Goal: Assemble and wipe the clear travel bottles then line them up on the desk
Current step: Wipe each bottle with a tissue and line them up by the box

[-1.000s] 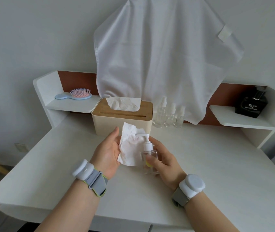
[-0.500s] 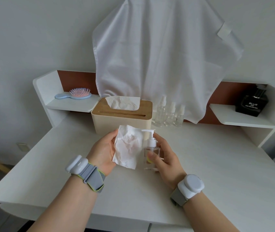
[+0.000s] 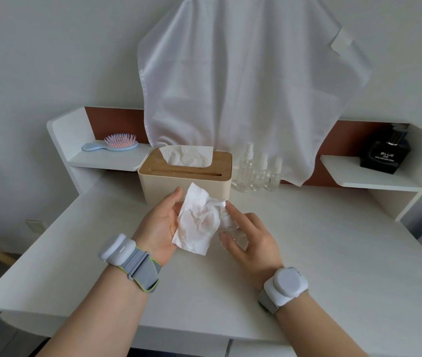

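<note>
While the tissue (image 3: 199, 222) closes over the bottle (image 3: 234, 235), the wipe of this one gets under way.

A second ago the tissue stood just left of the pump bottle with the white pump head in plain sight; now the left hand (image 3: 159, 225), fingers curled behind the sheet, has pressed it across the bottle's top, and the pump is covered. The right hand (image 3: 252, 240) holds the bottle above the desk (image 3: 333, 253), thumb on the near face and fingers behind; the clear body is blurred, so I would guess it is tilted rather than upright. Three bottles (image 3: 258, 172) already stand in a row beside the tissue box (image 3: 184, 184), so this is likely the last to wipe and line up.
</note>
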